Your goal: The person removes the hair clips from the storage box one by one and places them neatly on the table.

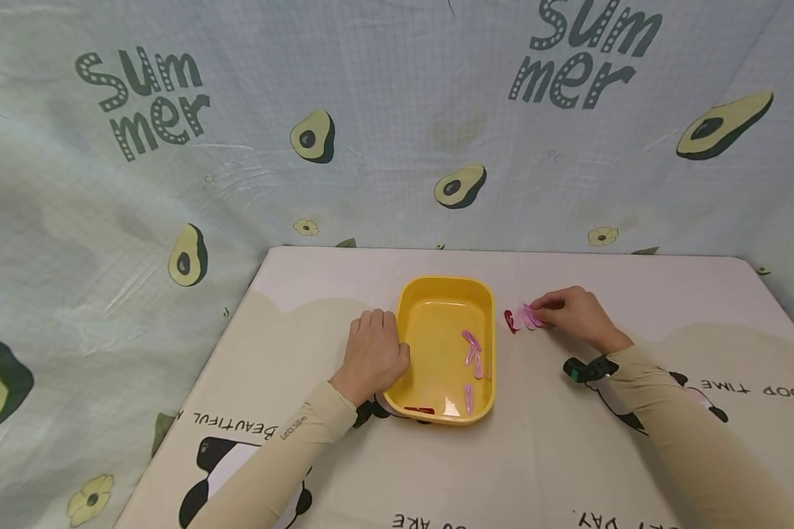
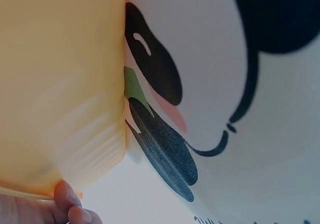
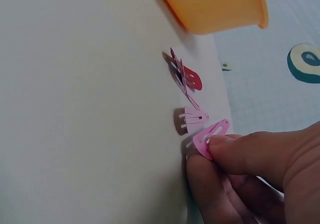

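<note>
My left hand (image 1: 373, 353) grips the left rim of a yellow plastic tray (image 1: 430, 308); in the left wrist view its fingertips (image 2: 67, 196) curl over the tray's edge. Inside the tray lie several pink hair clips (image 1: 468, 398) along the right side and a dark red hair clip (image 1: 420, 410) near the front. To the right of the tray, my right hand (image 1: 578, 317) pinches a pink hair clip (image 3: 202, 141) between thumb and finger. Beside those fingers, a light pink hair clip (image 3: 194, 119) and a red hair clip (image 3: 192, 78) rest on the table.
The table (image 1: 536, 455) has a cloth printed with pandas and words. Behind it hangs a pale sheet (image 1: 384, 191) with avocado prints, and the same sheet stands along the left side. A dark strap device (image 1: 590, 369) sits on the right wrist.
</note>
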`<state>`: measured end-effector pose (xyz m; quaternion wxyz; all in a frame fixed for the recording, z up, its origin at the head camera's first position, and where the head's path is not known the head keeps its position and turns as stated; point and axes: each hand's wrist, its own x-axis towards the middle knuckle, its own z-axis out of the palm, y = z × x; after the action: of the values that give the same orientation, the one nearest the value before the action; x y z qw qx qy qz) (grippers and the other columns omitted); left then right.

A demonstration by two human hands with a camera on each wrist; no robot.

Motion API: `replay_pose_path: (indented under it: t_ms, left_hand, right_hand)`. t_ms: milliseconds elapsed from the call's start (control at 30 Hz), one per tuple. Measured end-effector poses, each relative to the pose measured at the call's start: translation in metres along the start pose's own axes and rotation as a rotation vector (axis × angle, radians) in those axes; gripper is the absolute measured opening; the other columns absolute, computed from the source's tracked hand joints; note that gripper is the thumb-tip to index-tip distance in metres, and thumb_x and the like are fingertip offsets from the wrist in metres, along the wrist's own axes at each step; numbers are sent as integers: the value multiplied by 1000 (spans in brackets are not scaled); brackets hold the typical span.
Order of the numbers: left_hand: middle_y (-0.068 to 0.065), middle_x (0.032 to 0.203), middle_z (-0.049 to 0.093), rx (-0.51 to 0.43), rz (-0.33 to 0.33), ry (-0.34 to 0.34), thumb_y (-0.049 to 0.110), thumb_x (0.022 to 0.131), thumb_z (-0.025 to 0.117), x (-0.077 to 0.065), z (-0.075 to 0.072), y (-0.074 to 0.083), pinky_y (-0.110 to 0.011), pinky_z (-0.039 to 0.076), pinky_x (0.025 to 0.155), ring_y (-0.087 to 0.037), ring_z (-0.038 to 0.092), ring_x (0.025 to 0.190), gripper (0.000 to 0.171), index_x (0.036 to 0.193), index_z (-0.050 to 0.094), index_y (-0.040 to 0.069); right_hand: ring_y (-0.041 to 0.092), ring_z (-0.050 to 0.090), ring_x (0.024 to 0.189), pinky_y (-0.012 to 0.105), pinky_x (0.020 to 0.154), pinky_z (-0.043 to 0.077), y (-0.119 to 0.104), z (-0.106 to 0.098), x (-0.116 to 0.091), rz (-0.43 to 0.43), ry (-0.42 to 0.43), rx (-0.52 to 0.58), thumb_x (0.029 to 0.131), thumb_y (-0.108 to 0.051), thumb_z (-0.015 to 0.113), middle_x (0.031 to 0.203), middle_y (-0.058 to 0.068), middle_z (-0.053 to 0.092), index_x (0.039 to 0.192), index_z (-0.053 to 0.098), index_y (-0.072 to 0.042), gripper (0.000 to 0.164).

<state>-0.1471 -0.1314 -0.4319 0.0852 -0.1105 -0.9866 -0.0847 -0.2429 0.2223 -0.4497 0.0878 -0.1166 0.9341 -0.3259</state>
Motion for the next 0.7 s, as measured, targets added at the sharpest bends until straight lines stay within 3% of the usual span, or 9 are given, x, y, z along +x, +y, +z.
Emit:
replay_pose_path:
  t_ms: [700]
  left_hand:
    - [-8, 79, 43, 7, -6, -5, 20, 90, 49, 1, -1, 0, -36, 32, 74, -26, 38, 78, 18, 89, 51, 2]
  right_hand:
    - [21, 63, 86, 25, 70, 48, -15, -8, 10, 58, -110, -45, 94, -23, 70, 98, 12, 77, 113, 77, 0, 31]
